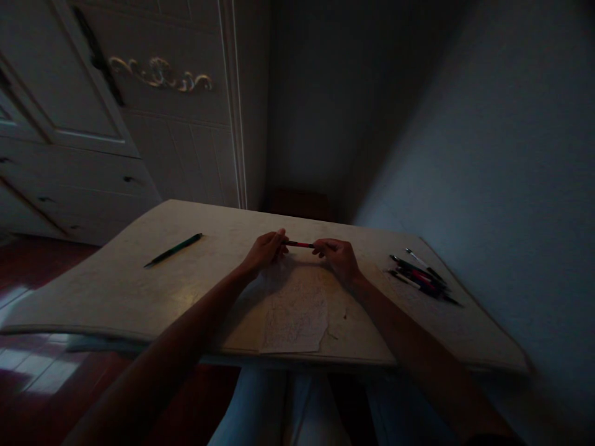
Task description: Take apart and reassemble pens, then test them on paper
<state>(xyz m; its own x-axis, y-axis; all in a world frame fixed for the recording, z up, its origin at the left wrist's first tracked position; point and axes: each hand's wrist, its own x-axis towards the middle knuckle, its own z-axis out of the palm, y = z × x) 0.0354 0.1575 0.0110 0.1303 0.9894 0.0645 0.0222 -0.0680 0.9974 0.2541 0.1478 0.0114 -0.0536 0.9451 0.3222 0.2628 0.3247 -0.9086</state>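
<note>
A slim red and black pen (pixel 301 244) is held level just above the table, stretched between my two hands. My left hand (pixel 268 249) pinches its left end, thumb on top. At the other end, the fingertips of my right hand (pixel 339 255) close on it. Both ends of the pen are hidden in the fingers. Below the hands lies a sheet of paper (pixel 297 316) covered in faint writing, with a ragged right edge.
A dark green pen (pixel 174 250) lies on the left of the pale table (pixel 139 291). Several pens (pixel 421 275) are heaped at the right, beside another written sheet (pixel 423 310). A wall (pixel 525 186) borders the right side; a white cabinet (pixel 186 142) stands behind.
</note>
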